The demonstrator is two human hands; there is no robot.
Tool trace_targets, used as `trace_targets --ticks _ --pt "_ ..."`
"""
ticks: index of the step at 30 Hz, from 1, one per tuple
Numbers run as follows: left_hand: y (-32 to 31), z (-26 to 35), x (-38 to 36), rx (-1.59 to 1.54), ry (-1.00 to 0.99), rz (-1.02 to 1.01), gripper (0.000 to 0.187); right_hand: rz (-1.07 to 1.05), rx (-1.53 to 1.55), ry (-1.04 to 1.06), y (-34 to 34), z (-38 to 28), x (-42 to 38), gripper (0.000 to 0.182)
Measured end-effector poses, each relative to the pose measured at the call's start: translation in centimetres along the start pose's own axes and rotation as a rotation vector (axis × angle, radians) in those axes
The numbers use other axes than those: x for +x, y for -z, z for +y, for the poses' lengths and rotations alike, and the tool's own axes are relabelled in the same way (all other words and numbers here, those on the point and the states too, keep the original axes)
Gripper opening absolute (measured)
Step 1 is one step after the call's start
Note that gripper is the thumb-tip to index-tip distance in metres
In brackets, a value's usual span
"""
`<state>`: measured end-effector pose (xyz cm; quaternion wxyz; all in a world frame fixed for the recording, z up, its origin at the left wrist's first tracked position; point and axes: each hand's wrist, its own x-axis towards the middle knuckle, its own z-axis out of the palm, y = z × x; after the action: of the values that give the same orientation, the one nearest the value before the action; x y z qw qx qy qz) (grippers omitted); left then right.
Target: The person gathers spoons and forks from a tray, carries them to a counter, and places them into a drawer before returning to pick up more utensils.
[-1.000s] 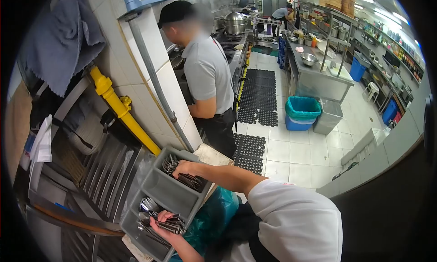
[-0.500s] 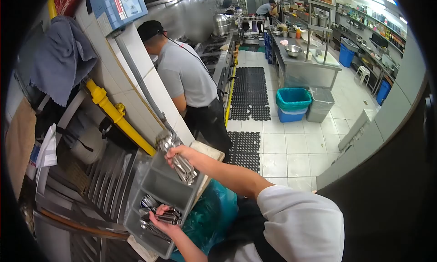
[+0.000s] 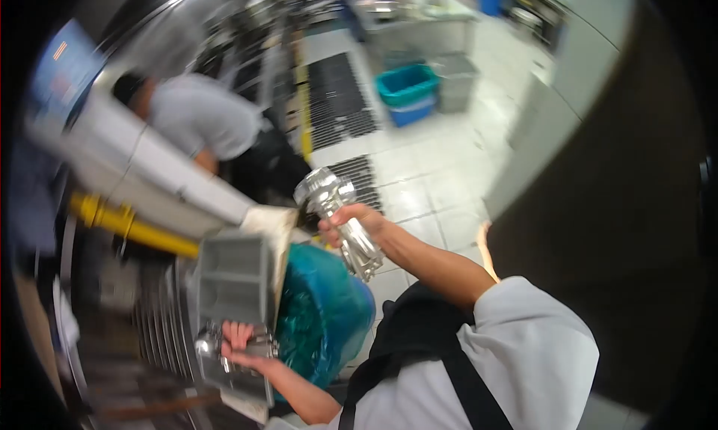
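Observation:
My right hand (image 3: 350, 222) is closed around a thick bundle of shiny metal spoons (image 3: 357, 249), their bowls bunched above the fist and the handles pointing down. It is in the air, to the right of a grey plastic cutlery tray (image 3: 233, 258) with several compartments. Down at the tray's near compartment, my left hand (image 3: 243, 346) has its fingers curled over more metal cutlery (image 3: 262, 345). Rounded spoon bowls show at that hand's left side, though blur hides the exact pieces. The tray's far compartments hold nothing that I can see.
A bin with a teal liner (image 3: 321, 310) stands right beside the tray. A co-worker in a grey shirt (image 3: 206, 116) bends by the stoves ahead. Further off are a blue bin (image 3: 410, 93), a grey bin (image 3: 456, 82) and black floor mats (image 3: 338, 101). A yellow pipe (image 3: 142, 228) runs left.
My right hand has carried the spoon bundle away from above the tray, out to the right. My left hand stays at the near compartment. The view has swung downward and right, and the co-worker bends lower.

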<state>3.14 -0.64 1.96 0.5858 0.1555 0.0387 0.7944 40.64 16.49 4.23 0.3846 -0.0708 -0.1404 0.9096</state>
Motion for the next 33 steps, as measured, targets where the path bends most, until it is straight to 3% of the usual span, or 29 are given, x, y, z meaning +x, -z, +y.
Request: trace_targets --ticks 1,4,6,10,12,14,18,20,23,26,30,33 --pt "-2.0 -2.0 -0.2 0.078 -0.004 -0.007 0.026 0.02 0.034 0.034 1.2 -0.8 -2.2 0.02" --pt "-4.1 -6.2 0.8 0.132 0.346 -0.178 0.025 0.033 0.019 0.101 6.5 -3.2 -7.8 0.019" --pt "-4.9 -10.3 1.3 0.128 0.502 -0.118 0.026 0.078 -0.002 0.177 8.5 -4.0 -11.6 0.019" --pt "-9.4 -24.6 2.0 0.309 0.84 -0.264 0.026 0.212 0.037 0.28 11.9 -6.2 -21.5 0.022" --pt "-12.2 -32.6 1.8 0.34 1.013 -0.359 0.025 0.167 0.069 0.289 13.7 -6.8 -26.9 0.019" --pt "-14.9 -40.6 0.7 0.35 1.163 -0.301 0.021 0.146 0.127 0.323 15.6 -6.8 -32.6 0.021" --pt "-20.4 -57.1 -1.6 0.561 1.326 -0.287 0.025 0.286 0.15 0.432 17.2 -5.8 -44.2 0.027" --pt "-21.8 -64.9 -2.7 0.76 1.358 -0.555 0.021 0.341 0.198 0.477 18.6 -4.3 -48.5 0.029" --pt "-26.5 -73.7 -6.9 0.88 1.354 -0.674 0.02 0.557 0.272 0.609 17.2 -2.6 -54.2 0.035" --pt "-28.3 -80.6 -10.9 0.852 1.394 -0.72 0.019 0.666 0.28 0.709 16.9 -0.1 -57.7 0.035" --pt "-28.8 -88.0 -16.3 0.656 1.559 -0.783 0.018 0.595 0.392 0.937 15.1 1.3 -59.0 0.035" --pt "-32.6 -89.6 -20.6 0.566 1.657 -0.872 0.02 0.636 0.437 1.009 13.1 0.2 -58.8 0.037"
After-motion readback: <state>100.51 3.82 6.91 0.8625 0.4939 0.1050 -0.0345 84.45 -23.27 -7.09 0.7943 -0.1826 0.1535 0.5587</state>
